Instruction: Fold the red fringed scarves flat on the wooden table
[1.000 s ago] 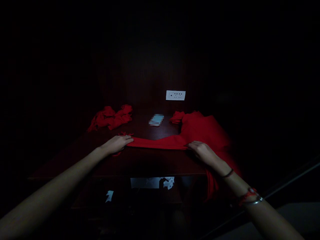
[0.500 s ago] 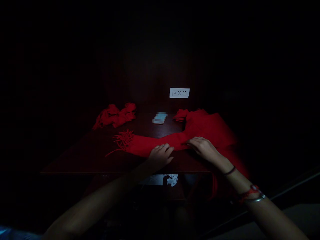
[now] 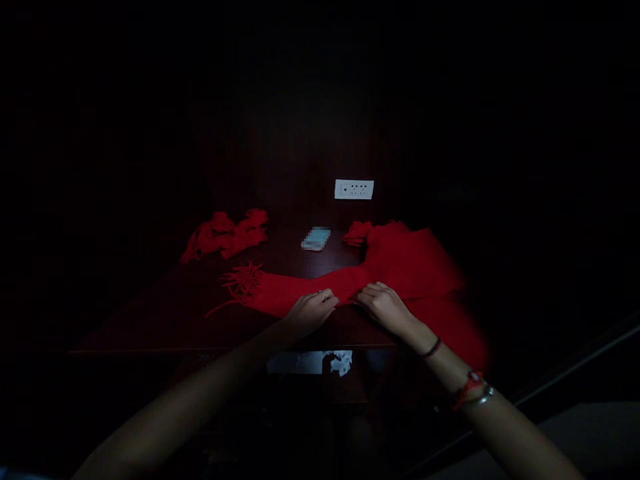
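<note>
1. The left hand (image 3: 311, 312) lies on the near edge of the red fringed scarf (image 3: 350, 279). Its fingers are bent, and it wears a ring (image 3: 323, 293). I cannot tell if it is pinching the cloth.
2. The right hand (image 3: 384, 305) is just beside it, with a little gap between them. Its curled fingers touch the same edge, but the tips are too dark to tell if they pinch.
3. On the right wrist are a dark band (image 3: 432, 348), a red band (image 3: 468, 392) and a silver bangle (image 3: 484, 397).
4. The scarf lies flat on the dark wooden table (image 3: 180, 320). Its stringy fringe (image 3: 243, 281) is left of the left hand. Past the right hand, the cloth spreads wide.
5. Farther out, ahead and left of the left hand, sits a crumpled red cloth (image 3: 240, 237).
6. Straight ahead of the hands is a small, pale, blurred flat thing (image 3: 316, 239).
7. Beyond it, a white socket (image 3: 354, 189) is on the wall.
</note>
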The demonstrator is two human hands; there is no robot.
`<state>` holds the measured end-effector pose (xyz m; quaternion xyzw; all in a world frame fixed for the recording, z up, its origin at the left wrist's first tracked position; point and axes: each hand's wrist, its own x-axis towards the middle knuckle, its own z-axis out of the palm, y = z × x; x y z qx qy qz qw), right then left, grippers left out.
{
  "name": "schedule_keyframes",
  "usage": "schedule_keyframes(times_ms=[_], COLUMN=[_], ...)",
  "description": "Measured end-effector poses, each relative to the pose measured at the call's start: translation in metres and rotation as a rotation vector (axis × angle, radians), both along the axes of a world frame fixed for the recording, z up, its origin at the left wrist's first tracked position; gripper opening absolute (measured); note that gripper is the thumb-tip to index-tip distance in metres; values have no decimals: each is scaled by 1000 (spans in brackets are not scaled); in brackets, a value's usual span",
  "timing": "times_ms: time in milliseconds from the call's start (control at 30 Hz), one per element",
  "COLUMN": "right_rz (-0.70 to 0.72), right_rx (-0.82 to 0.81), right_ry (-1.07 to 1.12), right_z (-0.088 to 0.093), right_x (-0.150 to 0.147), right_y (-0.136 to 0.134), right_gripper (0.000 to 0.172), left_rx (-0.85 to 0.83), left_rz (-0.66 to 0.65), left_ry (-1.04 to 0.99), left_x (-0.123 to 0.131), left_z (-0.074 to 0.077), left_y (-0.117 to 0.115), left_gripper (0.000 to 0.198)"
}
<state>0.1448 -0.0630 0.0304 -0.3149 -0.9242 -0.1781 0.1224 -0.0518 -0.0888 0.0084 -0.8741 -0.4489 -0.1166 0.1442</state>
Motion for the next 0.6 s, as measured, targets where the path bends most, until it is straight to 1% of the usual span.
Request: schedule_keyframes(times_ms=[100, 200, 300, 400, 467, 500, 533, 600], right_rz=[-12, -37, -89, -130, -148, -159, -170, -187], right_rx=[18, 32, 32, 15, -12, -32, -56, -106], right_ry=[8, -12, -1, 37, 67, 81, 93, 100], right_z=[-2, -3, -4, 0, 5, 8, 11, 18], right_x=[7, 15, 19, 18, 14, 13, 11, 9], right_y=[2, 1, 1, 4, 7, 9, 11, 15], right_gripper=[17, 17, 17, 16, 16, 16, 17, 17], left_rx=[8, 32, 54, 79, 80, 74, 57, -22], left_rz=[11, 4, 19, 124, 200, 219, 218, 177], left_ry=[57, 83, 91, 61, 5, -32, -72, -164], left_x=[-17, -46, -76, -98, -110, -115, -120, -130], left_z=[0, -1, 2, 10, 19, 24, 29, 38], left_y=[2, 4, 5, 5, 7, 9, 11, 16], left_gripper=[16, 23, 28, 31, 33, 32, 31, 29])
